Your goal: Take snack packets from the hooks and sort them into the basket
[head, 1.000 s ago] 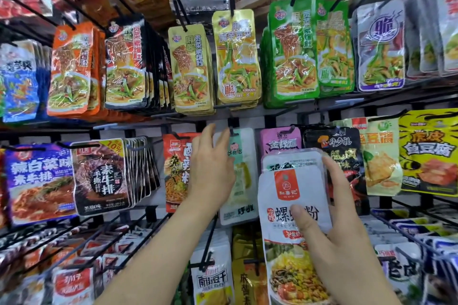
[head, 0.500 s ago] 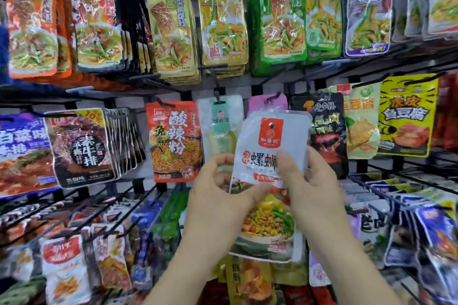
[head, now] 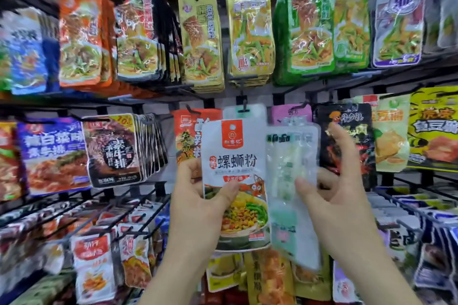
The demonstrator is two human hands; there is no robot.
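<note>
Off the hooks [head: 244,106], a white packet [head: 235,168] is pinched by the left hand [head: 198,203], a pale packet [head: 290,181] by the right hand [head: 344,195]; sorting into the unseen basket is not yet done.

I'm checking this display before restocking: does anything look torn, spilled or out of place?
Nothing looks torn or spilled. Only the pale packet in the right hand stands out: it shows a plain, see-through side, unlike the printed white packet in the left hand. Blur hides more.
</note>
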